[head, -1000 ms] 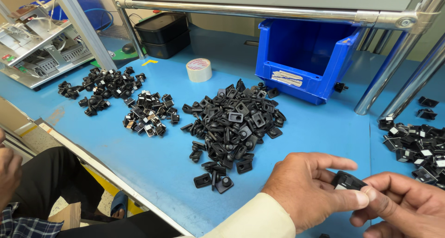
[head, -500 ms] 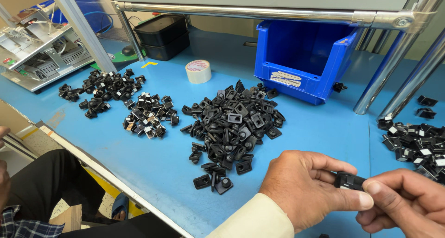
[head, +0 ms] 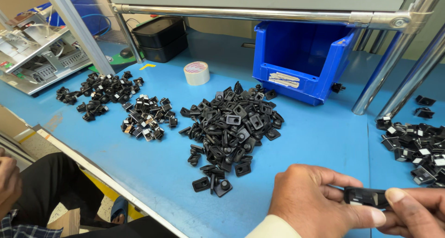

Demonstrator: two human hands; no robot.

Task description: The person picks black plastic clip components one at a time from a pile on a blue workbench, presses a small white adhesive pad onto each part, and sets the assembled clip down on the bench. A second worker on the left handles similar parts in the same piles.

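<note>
While both hands, left hand, right hand, pinch a black clip, white-labelled blue bin behind, tape roll beside.

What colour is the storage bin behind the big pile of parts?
Blue, the storage bin; clearest in the head view.

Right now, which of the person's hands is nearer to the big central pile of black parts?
Left. The left hand sits just right of the pile, at its lower edge; the right hand lies farther right, beyond the small black part both hold.
</note>
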